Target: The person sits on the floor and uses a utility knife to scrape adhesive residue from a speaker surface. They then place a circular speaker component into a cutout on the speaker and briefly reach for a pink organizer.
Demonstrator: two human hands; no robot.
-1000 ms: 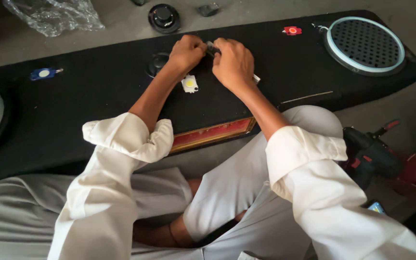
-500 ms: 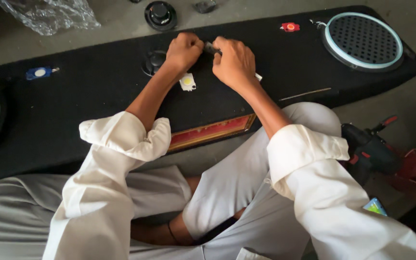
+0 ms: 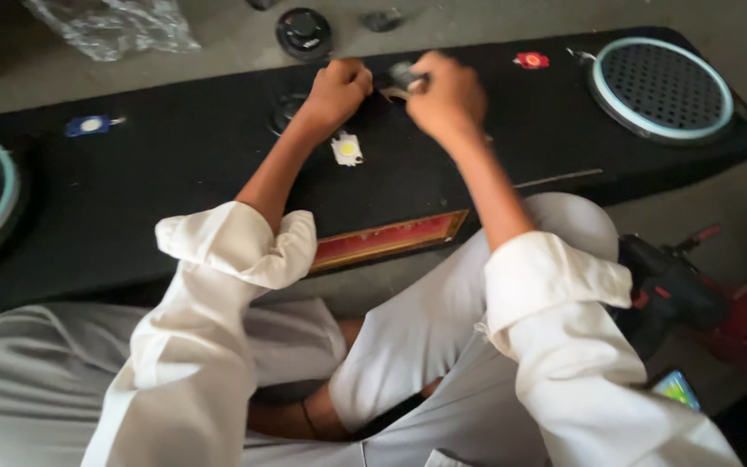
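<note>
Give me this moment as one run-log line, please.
left hand: fisted on black panel | right hand: gripping small dark part

Black carpeted board point(image 3: 175, 173) bearing small, seemingly plastic square chip point(image 3: 347, 149).

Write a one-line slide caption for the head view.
Both hands, left hand and right hand, work a small part over a black speaker board.

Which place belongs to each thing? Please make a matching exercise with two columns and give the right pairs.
Things:
1. round speaker grille
2. small red part
3. small blue part
4. clear plastic bag

Places:
A. on the floor, top left, off the black board
B. left part of the board
C. far right end of the board
D. on the board, just left of the grille

Pairs: 1-C, 2-D, 3-B, 4-A
</note>
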